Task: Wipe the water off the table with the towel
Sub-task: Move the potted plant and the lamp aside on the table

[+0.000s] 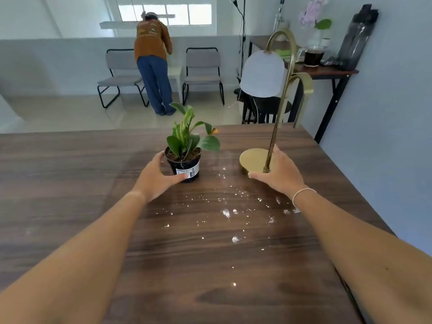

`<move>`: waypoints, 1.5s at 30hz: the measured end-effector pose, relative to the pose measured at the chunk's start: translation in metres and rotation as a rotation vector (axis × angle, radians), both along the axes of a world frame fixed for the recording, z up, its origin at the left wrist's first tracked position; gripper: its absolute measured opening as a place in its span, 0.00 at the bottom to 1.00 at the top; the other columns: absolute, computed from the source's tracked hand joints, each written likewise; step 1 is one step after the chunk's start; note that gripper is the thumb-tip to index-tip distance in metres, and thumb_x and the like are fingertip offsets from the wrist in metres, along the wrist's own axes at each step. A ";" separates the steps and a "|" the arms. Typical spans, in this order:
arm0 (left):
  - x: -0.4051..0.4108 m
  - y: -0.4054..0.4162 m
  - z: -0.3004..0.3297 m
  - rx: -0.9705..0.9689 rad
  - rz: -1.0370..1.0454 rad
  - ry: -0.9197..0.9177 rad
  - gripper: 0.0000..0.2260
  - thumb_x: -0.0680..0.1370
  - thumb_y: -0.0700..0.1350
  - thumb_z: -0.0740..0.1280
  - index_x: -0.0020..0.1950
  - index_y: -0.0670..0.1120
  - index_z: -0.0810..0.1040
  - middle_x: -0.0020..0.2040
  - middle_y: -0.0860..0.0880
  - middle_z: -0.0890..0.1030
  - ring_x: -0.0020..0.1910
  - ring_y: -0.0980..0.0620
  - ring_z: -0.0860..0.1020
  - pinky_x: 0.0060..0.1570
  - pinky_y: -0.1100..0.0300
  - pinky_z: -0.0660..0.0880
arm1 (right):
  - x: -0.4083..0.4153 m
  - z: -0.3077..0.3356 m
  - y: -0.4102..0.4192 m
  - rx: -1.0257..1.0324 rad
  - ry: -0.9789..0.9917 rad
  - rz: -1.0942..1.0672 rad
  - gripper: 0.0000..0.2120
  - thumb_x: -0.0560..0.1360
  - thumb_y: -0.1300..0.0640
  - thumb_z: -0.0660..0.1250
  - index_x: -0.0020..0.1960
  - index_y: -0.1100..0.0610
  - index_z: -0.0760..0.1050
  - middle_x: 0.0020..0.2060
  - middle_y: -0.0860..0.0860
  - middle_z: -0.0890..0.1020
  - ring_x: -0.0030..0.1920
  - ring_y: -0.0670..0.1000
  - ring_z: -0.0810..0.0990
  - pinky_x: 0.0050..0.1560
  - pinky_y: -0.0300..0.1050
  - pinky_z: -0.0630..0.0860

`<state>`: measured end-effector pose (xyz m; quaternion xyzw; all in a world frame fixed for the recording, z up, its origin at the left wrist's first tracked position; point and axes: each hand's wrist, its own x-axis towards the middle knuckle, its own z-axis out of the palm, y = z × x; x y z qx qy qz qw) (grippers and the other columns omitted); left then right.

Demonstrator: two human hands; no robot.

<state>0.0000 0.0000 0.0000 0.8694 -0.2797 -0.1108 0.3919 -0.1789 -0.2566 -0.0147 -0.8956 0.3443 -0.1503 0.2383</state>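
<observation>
Dark wood counter (70,183), droplets scattered mid-surface, both hands busy clearing.

Left hand (156,177) cups the potted plant (185,160), its grip curled around the pot; right hand (279,171) lies over the brass lamp base (253,160), fingers spread beside the stem, grip loose. Water (230,213) lies between and near both forearms. Step judged: moving obstacles aside before wiping. Next: fetch the towel, which is nowhere in view. Smaller drops hard to tell from glare.
</observation>
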 end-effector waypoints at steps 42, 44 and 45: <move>0.056 -0.246 -0.012 -0.357 -0.152 0.201 0.36 0.63 0.47 0.79 0.67 0.47 0.68 0.59 0.53 0.77 0.57 0.55 0.75 0.51 0.68 0.69 | 0.057 -0.009 -0.148 0.079 -0.186 -0.169 0.32 0.58 0.43 0.79 0.57 0.51 0.70 0.59 0.53 0.71 0.64 0.56 0.67 0.62 0.48 0.67; 0.055 -0.264 -0.014 -0.360 -0.160 0.205 0.37 0.63 0.47 0.80 0.68 0.46 0.67 0.60 0.52 0.77 0.58 0.54 0.75 0.52 0.66 0.69 | 0.059 -0.008 -0.166 0.059 -0.195 -0.186 0.32 0.58 0.43 0.79 0.56 0.50 0.69 0.59 0.53 0.72 0.63 0.56 0.69 0.62 0.50 0.69; 0.055 -0.273 -0.015 -0.363 -0.163 0.208 0.37 0.63 0.47 0.80 0.67 0.46 0.68 0.61 0.52 0.77 0.58 0.54 0.75 0.54 0.64 0.69 | 0.061 -0.008 -0.173 0.059 -0.198 -0.190 0.32 0.59 0.42 0.79 0.56 0.50 0.69 0.59 0.54 0.72 0.63 0.57 0.69 0.62 0.51 0.70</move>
